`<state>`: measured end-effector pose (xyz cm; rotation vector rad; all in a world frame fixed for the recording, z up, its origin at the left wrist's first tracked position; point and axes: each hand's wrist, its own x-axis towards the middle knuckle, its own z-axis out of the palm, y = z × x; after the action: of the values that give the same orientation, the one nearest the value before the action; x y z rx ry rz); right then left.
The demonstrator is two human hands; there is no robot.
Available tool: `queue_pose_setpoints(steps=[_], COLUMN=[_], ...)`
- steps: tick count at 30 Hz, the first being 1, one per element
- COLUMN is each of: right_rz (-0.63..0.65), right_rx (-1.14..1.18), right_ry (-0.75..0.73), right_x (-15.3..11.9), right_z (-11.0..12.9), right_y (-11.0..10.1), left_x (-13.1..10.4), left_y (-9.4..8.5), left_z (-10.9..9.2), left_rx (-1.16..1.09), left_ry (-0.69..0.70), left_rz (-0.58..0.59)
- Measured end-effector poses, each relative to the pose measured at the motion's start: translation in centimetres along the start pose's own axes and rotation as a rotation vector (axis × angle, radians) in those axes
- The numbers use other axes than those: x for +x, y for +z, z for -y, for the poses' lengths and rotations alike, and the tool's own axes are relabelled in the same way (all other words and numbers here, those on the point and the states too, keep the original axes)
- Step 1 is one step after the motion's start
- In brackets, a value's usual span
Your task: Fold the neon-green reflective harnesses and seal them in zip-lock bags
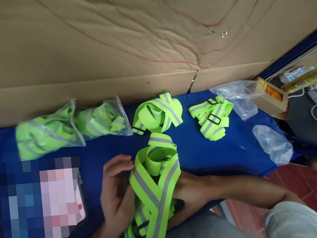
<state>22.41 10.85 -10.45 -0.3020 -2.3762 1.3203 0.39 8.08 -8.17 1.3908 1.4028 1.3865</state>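
Observation:
A bundle of neon-yellow reflective strap (159,193) with grey stripes and a black buckle is between my hands, near the front edge of the table. My left hand (116,191) cups its left side, fingers curled and fingertips against the strap. From the right, my right hand (185,190) grips the bundle; the strap covers most of its fingers. Just behind lies another loosely coiled reflective strap (158,113). Farther right is a folded one (214,118) with black buckles.
Two clear zip bags of reflective straps, one large (47,134) and one smaller (100,120), lie at the back left. Plastic bags (273,144) and an open cardboard box (274,96) are on the right. Brown paper (112,34) rises behind the blue table (189,157). A blurred-out area covers the left.

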Motion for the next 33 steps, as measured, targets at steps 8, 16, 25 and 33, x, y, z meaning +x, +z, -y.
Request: queue_pose_setpoints(steps=[8,16,25,33], right_rz=[-0.556,-0.443,-0.755,-0.421], right_rx=[0.664,1.077,-0.291,-0.476], right_ry=[0.639,0.723,0.024,0.152], right_x=[-0.8,-0.8,-2.3,-1.5], right_z=[1.1,0.8,2.1,1.3], right_y=[-1.5,-3.0,-4.2,-4.5], left_x=[0.0,0.0,0.7,0.3], left_y=[-1.4,-0.7,-0.8,-0.3], left_z=[-0.9,-0.4,-1.2,-0.1], left_rx=[0.150,0.423,0.061,0.068], left_ry=[0.499,0.599,-0.188,-0.017], left_rz=[0.197,0.410,0.337,0.534])
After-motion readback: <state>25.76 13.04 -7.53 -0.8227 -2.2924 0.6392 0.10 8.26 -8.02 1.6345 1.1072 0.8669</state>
